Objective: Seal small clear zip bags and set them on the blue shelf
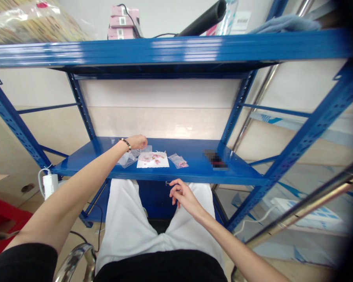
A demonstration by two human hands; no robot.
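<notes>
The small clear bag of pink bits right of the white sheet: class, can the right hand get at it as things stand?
Probably yes. The right hand hangs just below the shelf edge, and nothing lies between that edge and the small clear bag.

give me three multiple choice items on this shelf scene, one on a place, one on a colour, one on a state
1. Where does the left hand rest?
A. on the clear bags on the blue shelf
B. on the person's lap
C. on the top shelf

2. What colour is the shelf frame?
A. red
B. blue
C. grey

3. What is the state of the right hand?
A. flat on the shelf
B. gripping a black tube
C. held below the shelf edge, fingers curled around something small

Answers:
1 A, the hand with the beaded bracelet touches the clear bags left of the white sheet.
2 B, the posts and boards are all blue.
3 C, the hand hangs in front of the shelf's front edge over the white trousers; what it pinches is too small to identify.
</notes>
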